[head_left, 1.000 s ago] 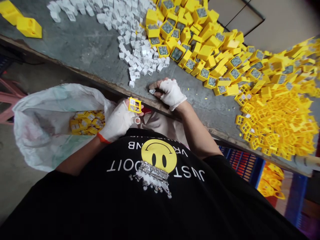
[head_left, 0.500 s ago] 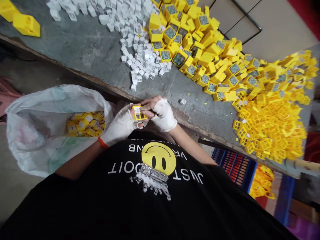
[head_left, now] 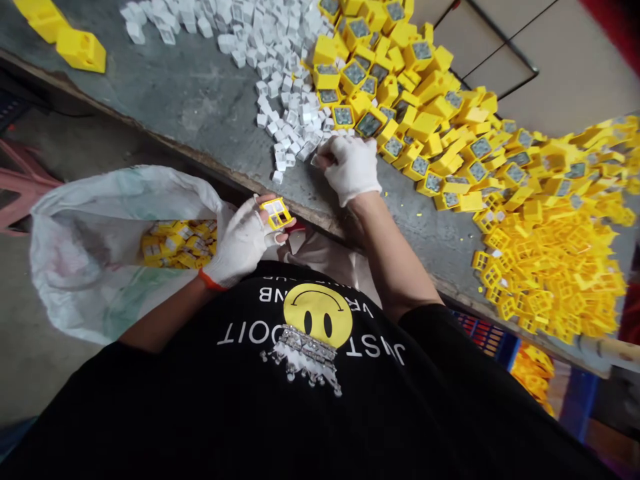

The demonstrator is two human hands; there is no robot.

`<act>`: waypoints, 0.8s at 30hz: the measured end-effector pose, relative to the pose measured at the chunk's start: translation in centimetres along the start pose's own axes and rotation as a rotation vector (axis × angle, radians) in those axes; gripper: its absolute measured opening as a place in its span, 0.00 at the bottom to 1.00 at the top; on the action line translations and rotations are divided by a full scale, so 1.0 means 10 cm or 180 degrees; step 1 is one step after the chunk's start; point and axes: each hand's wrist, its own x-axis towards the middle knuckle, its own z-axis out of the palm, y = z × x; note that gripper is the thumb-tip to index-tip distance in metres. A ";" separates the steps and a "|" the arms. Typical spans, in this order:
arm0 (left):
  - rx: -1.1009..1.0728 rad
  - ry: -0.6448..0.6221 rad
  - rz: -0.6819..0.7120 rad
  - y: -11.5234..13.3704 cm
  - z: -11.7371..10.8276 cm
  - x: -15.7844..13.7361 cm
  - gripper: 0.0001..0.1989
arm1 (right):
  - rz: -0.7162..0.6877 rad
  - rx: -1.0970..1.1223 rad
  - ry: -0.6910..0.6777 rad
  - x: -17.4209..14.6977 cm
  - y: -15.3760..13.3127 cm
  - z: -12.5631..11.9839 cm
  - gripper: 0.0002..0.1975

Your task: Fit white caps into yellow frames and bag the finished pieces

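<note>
My left hand (head_left: 249, 235), in a white fingerless glove with an orange cuff, grips a small yellow plastic frame (head_left: 277, 213) divided into square openings. White pieces fill some of its openings and at least one looks dark. My right hand (head_left: 351, 167), gloved the same way, is at the near edge of the heap of small white plastic caps (head_left: 295, 107) on the table. Its fingers are curled together, and whatever lies between them is hidden. Behind that hand are yellow blocks (head_left: 417, 123) with grey faces.
More yellow frames (head_left: 555, 267) are piled at the table's right end. An open white sack (head_left: 120, 190) left of me holds yellow-and-white pieces (head_left: 180, 243). Blue crates (head_left: 487, 333) stand below the table at right. The grey table (head_left: 200, 100) has a rough wooden front edge.
My right hand has left the yellow frame and moved up and right over the table to the white caps. My left hand keeps the frame, now showing more white. The view shifted slightly.
</note>
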 end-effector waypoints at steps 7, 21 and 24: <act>0.0459 -0.0485 0.1209 -0.27 -0.19 0.24 0.28 | -0.0029 0.2979 -0.0425 -0.97 -0.36 -0.04 0.29; 0.0336 -0.0670 0.0269 -0.27 0.01 0.17 0.25 | 0.0721 0.0909 0.0823 -1.59 0.52 -0.34 0.13; 0.0375 -0.0673 0.0179 -0.28 0.09 0.22 0.26 | 0.0938 -0.0247 0.0362 -1.50 0.83 -0.47 0.19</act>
